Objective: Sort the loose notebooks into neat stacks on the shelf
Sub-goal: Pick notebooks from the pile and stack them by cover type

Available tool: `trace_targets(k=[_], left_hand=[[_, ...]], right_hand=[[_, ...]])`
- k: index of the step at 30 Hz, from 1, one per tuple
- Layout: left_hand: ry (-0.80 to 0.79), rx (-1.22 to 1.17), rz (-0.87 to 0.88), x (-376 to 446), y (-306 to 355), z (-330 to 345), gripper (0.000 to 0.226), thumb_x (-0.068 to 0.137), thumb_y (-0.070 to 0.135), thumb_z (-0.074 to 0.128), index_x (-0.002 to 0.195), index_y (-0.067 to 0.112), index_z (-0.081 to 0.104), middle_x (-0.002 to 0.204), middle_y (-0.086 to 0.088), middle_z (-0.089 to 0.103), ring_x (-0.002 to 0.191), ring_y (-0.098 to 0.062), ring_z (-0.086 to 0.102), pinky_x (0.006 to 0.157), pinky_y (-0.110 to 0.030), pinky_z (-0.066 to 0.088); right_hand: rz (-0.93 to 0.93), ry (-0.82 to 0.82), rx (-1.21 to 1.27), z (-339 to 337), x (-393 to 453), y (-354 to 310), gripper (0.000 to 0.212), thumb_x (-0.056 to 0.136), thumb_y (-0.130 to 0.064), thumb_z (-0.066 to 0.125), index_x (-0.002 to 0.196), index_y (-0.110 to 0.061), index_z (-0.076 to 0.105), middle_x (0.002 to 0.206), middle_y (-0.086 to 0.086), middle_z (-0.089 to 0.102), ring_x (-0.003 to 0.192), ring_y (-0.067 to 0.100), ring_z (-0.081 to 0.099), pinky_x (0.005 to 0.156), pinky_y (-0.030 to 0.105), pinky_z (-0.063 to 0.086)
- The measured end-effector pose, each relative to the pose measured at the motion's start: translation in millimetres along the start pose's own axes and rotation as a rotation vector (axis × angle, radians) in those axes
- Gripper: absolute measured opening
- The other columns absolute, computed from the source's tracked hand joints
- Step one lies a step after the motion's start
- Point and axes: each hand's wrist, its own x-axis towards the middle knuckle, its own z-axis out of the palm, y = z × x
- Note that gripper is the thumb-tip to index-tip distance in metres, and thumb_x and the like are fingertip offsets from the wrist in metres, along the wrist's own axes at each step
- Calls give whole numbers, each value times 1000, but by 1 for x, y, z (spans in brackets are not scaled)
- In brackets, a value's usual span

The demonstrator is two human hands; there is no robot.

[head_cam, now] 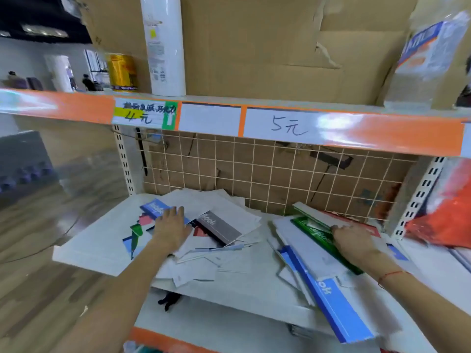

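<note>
You see glossy paper-covered notebooks (219, 225) on a smooth white painted-metal shelf (84, 248), backed by a thin wire grid (267, 174) over rough brown cardboard (254, 47).

Bright, soft blur, warped edges

Notebooks (219, 225) on shelf (254, 289) — grid (267, 169) behind.

The left hand (171, 229) covers part of the blue notebook (155, 209). The grey notebook (218, 226) buries the sheets beneath it. The packet (430, 57) at upper right is blurred — its print unreadable — and cut by the edge.
</note>
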Motion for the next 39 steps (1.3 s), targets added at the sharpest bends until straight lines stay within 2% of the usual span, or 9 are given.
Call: trace_targets(k=[5, 11, 18, 21, 24, 27, 32, 35, 39], left_hand=[[-60, -59, 41, 15, 7, 4, 34, 101, 32, 33, 121, 6, 42, 119, -15, 54, 111, -31, 51, 84, -38, 42], [-74, 84, 159, 18, -8, -7, 35, 100, 34, 37, 118, 5, 48, 117, -14, 58, 108, -29, 54, 76, -32, 40], [-57, -169, 228, 6, -20, -4, 48, 90, 38, 53, 131, 13, 52, 126, -9, 59, 115, -25, 52, 89, -29, 43], [-90, -244, 276, 1, -18, -9, 58, 86, 30, 59, 140, 18, 43, 129, -8, 56, 115, -23, 52, 90, -26, 42], [-146, -279, 306, -3, -16, -12, 66, 85, 27, 59, 145, 19, 35, 133, -8, 51, 116, -22, 49, 95, -27, 41], [-142, -319, 306, -9, -14, -12, 66, 83, 30, 59, 144, 18, 38, 131, -6, 51, 109, -19, 50, 92, -26, 43], [-138, -254, 342, -15, -1, -7, 77, 80, 49, 61, 143, 12, 36, 136, -1, 40, 121, -22, 45, 99, -32, 40], [-126, -110, 410, -18, 4, -4, 77, 83, 37, 61, 147, 11, 28, 141, -3, 32, 121, -24, 45, 97, -33, 42], [-176, -60, 433, -20, 5, -6, 67, 83, 27, 60, 143, 11, 35, 135, -5, 31, 116, -27, 47, 95, -35, 43]], right_hand=[[11, -29, -53, -15, -2, -20, 28, 99, -10, 34, 119, -14, 52, 119, 2, 62, 108, 21, 60, 80, 29, 46], [74, -65, -46, -33, 2, -44, 28, 97, -10, 39, 116, -15, 58, 118, 2, 63, 107, 21, 61, 78, 28, 47], [160, 38, 240, -50, 2, -61, 36, 99, -46, 35, 86, -18, 55, 88, 3, 59, 88, 22, 63, 56, 25, 34], [154, -21, 406, -47, 5, -58, 46, 96, -54, 34, 95, -14, 55, 102, 7, 60, 98, 26, 59, 71, 29, 41], [193, -280, 506, -33, 3, -46, 73, 86, -72, 34, 129, -14, 46, 121, 10, 52, 115, 32, 50, 95, 43, 41], [204, -365, 501, -22, -7, -41, 87, 78, -82, 28, 137, -18, 35, 118, 9, 52, 109, 31, 52, 92, 43, 43], [242, -305, 428, -34, -22, -57, 65, 90, -70, 24, 121, -18, 46, 119, 9, 57, 129, 31, 31, 86, 40, 36], [193, -189, 353, -44, -30, -73, 40, 97, -50, 29, 98, -17, 52, 103, 6, 60, 120, 28, 41, 75, 32, 36], [73, -143, 24, -49, -24, -98, 26, 95, -19, 39, 105, -20, 63, 108, -1, 65, 100, 19, 61, 74, 26, 38]])
